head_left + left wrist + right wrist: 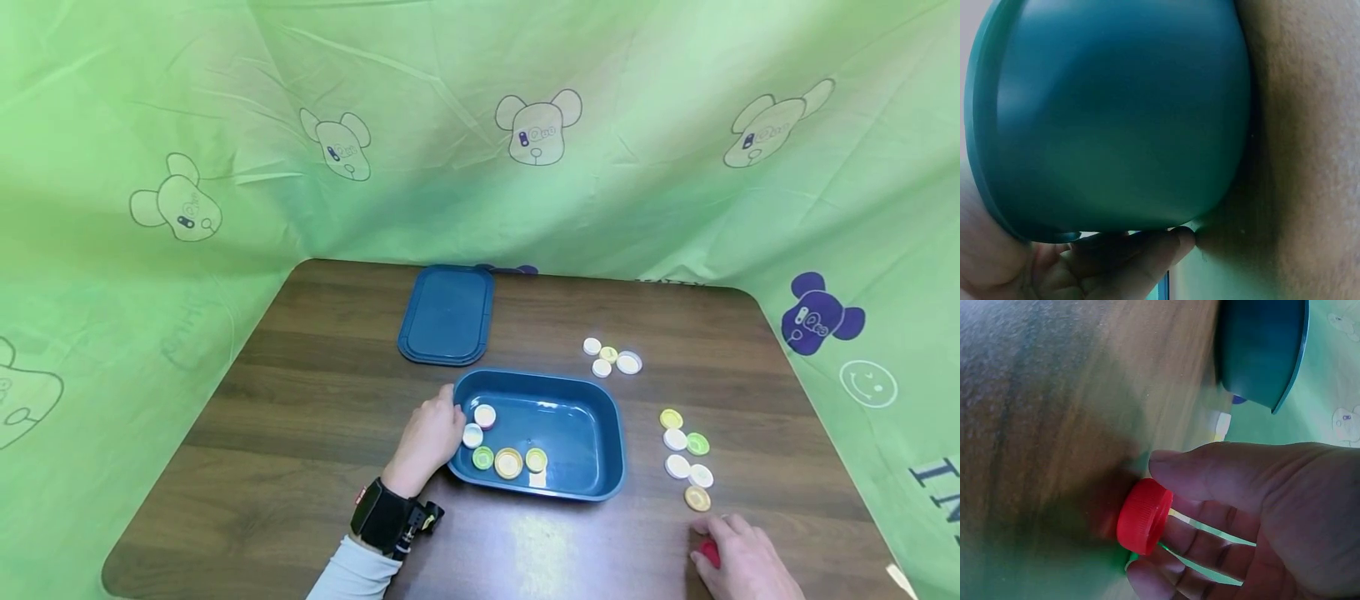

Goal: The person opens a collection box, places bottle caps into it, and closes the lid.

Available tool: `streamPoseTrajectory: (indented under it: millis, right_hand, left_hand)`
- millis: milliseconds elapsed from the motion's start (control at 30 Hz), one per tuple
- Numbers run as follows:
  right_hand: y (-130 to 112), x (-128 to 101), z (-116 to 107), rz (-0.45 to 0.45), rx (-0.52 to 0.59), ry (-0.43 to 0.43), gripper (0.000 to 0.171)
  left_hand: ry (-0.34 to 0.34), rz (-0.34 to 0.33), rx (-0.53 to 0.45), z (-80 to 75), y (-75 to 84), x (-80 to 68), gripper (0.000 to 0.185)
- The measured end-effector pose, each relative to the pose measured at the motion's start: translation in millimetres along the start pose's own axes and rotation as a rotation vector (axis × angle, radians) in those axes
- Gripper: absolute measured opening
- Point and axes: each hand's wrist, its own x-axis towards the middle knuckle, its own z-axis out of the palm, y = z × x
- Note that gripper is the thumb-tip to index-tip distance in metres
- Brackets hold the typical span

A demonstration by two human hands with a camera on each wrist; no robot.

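Note:
A blue plastic container (577,392) stands mid-table, with several bottle caps in its left part, among them a green cap (483,457). My left hand (429,435) grips its left end; in the left wrist view, fingers (1141,265) lie along the outer wall (1122,125). At the front right, my right hand (742,560) holds a red bottle cap (1145,515) between thumb and fingers, low at the tabletop. The cap's ridged side shows in the right wrist view. A tan cap (697,498) lies just beyond that hand.
Behind the container lies a flat blue lid (448,315). Right of it, white, yellow and green caps form a line, including a green one (697,443). A smaller cluster with a white cap (629,362) lies farther back. Green printed cloth (450,192) hangs around the table.

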Motion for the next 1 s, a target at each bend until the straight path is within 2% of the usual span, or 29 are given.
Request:
streamPoseTrajectory:
  millis: [300, 433, 600, 767, 833, 1000]
  right_hand:
    - [-4.1, -0.5, -6.2, -0.053, -0.017, 0.073, 0.031]
    - [-10.6, -0.1, -16.4, -0.104, -0.033, 0.180, 0.033]
    - [-22.6, 2.6, -29.3, -0.130, -0.027, 0.255, 0.034]
    - [-48.3, 16.4, -42.1, -0.149, -0.012, 0.226, 0.033]
    - [-65.1, 24.1, -48.9, -0.136, -0.004, 0.180, 0.032]
    - [-111.2, 43.8, -62.4, -0.161, -0.001, 0.135, 0.032]
  left_hand:
    - [-0.008, 0.006, 0.001, -1.0, 0.8, -0.3, 0.043]
    - [-0.008, -0.002, 0.001, 0.2, 0.7, -0.1, 0.043]
    - [-0.012, -0.002, 0.000, 1.6, 0.0, -0.3, 0.044]
    - [0.003, 0.011, 0.010, 0.3, -0.7, -0.8, 0.043]
    - [0.006, 0.015, 0.013, -0.2, -0.8, -0.6, 0.043]
    - [0.006, 0.016, 0.013, 0.0, -1.7, 0.0, 0.043]
